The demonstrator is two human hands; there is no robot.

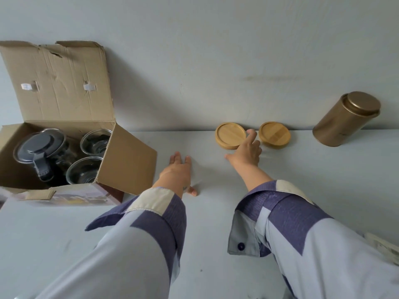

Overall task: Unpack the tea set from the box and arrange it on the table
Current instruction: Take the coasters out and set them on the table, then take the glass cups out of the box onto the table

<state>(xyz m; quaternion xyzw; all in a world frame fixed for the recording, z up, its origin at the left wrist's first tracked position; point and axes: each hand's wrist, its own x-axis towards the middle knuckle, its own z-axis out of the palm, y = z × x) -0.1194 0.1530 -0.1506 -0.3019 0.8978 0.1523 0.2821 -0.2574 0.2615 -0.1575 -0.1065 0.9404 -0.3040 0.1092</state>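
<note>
An open cardboard box stands at the left of the white table. Inside it are a glass teapot with a dark lid and two glass cups. Two round wooden coasters lie side by side at the table's far edge by the wall. My right hand reaches between them with fingers extended, touching the right rim of the left coaster. My left hand rests flat on the table just right of the box, holding nothing.
A gold metal tea tin with its lid on stands at the far right against the wall. The box's torn top flap leans up against the wall. A pale object shows at the right edge.
</note>
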